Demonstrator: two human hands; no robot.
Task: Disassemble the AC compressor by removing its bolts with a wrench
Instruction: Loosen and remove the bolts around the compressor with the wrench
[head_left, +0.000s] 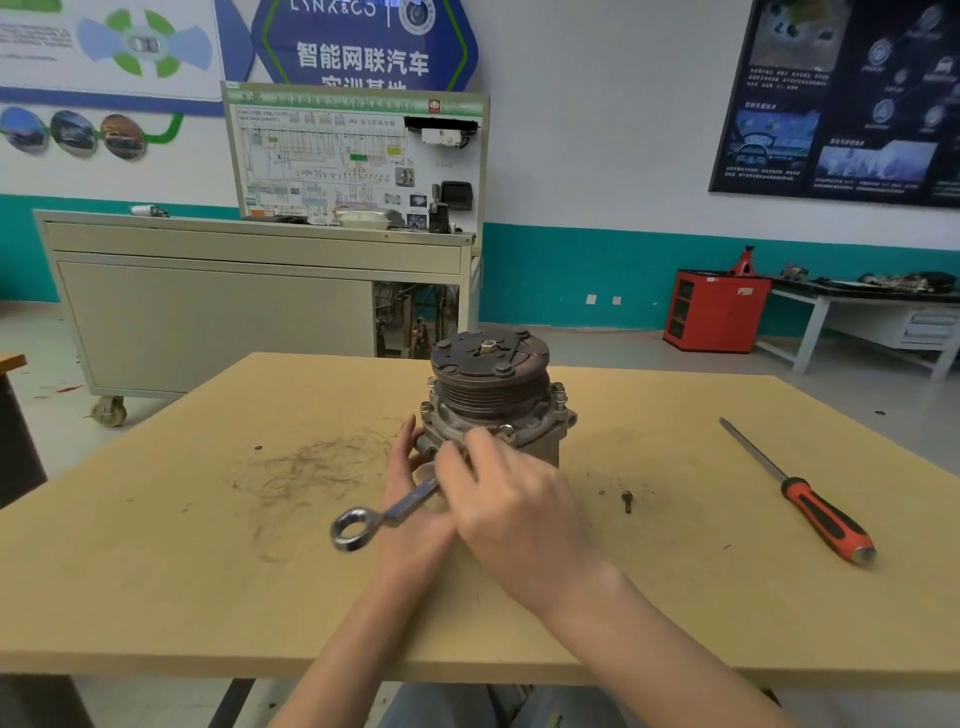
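The AC compressor (493, 395) stands upright on the wooden table (208, 571), pulley end up, with bolts around its flange. My left hand (402, 467) rests against its near left side, partly hidden behind my right hand. My right hand (514, 509) is closed around the shaft of a metal wrench (384, 517). The wrench's ring end sticks out to the lower left, and its other end is hidden at the compressor's front. A loose bolt (627, 501) lies on the table to the right of my hands.
A screwdriver with an orange and black handle (810, 506) lies at the right of the table. Scratch marks and debris (311, 467) cover the left middle. Beyond the table stand a grey wheeled cabinet (208, 312), a red cabinet (714, 312) and a workbench (872, 312).
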